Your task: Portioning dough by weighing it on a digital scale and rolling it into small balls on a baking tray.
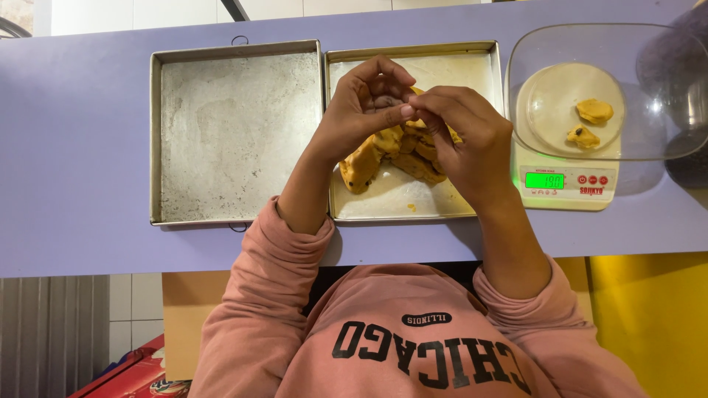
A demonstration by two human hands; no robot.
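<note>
A yellow dough mass (391, 151) with dark chips lies in the right metal tray (413, 210). Both hands hover just above it, fingertips meeting. My left hand (361, 110) and my right hand (464, 140) together pinch a small piece of dough (415, 124) that still touches the top of the mass. Fingers hide most of that piece.
A bare square metal tray (236, 133) sits to the left, touching the first one. At the right, a white kitchen scale (564, 184) with a lit green display carries a clear bowl (531, 44) holding two small dough pieces (594, 110). Everything rests on a purple counter (74, 147).
</note>
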